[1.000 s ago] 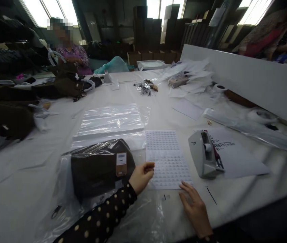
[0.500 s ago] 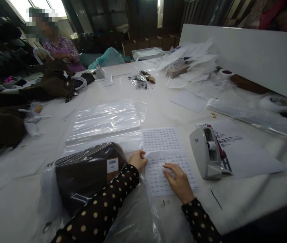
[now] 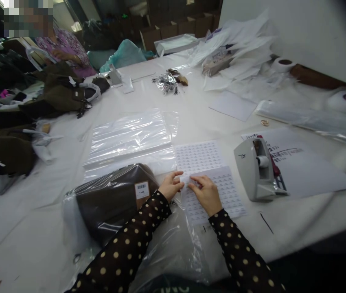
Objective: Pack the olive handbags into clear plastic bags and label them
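Two sheets of small printed labels lie overlapping on the table, an upper label sheet (image 3: 200, 154) and a lower label sheet (image 3: 224, 199). My left hand (image 3: 171, 187) has its thumb and forefinger closed at the top left corner of the lower sheet. Close beside it, my right hand (image 3: 206, 194) bends thumb and forefinger together over that sheet's upper edge; whatever is between these fingertips is too small to make out. Left of the sheets, a dark brown bag (image 3: 108, 203) lies inside clear plastic, with a white barcode label (image 3: 142, 190) on a brown tag. My left forearm passes over its plastic.
A grey tape dispenser (image 3: 254, 171) stands right of the sheets, on handwritten paper (image 3: 310, 162). Flat clear plastic bags (image 3: 127, 138) lie beyond the wrapped bag. More brown bags (image 3: 60, 89) line the left side, near a person (image 3: 66, 49). White sheets (image 3: 243, 57) pile up at the back right.
My right hand has moved up and left to the lower sheet's top edge, its fingers now closer together. That edge looks slightly lifted. The camera view has shifted.
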Tool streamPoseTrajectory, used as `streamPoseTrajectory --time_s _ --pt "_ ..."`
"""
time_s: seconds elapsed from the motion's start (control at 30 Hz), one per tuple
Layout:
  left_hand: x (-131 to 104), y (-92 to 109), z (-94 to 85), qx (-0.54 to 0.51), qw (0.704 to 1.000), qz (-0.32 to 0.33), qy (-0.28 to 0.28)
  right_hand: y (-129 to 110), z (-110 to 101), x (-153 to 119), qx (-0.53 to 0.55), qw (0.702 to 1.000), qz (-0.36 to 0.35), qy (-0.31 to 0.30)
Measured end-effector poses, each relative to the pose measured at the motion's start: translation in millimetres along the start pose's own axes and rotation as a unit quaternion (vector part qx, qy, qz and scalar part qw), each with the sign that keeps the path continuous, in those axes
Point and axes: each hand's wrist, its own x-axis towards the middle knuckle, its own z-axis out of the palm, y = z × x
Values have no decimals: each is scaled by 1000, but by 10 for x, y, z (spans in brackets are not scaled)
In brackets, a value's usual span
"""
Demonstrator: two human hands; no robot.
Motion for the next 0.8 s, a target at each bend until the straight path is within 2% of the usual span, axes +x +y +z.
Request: streamPoseTrajectory --time_s 0.13,0.27,0.37,0.5,0.67,0.8 --pt "-135 68 45 11 1000 20 -4 -91 -11 -47 -38 998 -42 14" --pt "-240 109 99 149 986 57 54 -197 -42 -134 -58 995 -80 5" --pt "-287 119 132 212 970 68 94 -239 -26 -201 -39 996 -76 26" --pt "-337 105 151 231 962 80 125 -226 17 -256 6 996 -59 62" --pt "-403 85 140 240 959 89 120 -237 10 -269 15 998 -51 35" --pt "-431 82 127 238 959 89 126 -269 22 -299 11 998 -38 53"
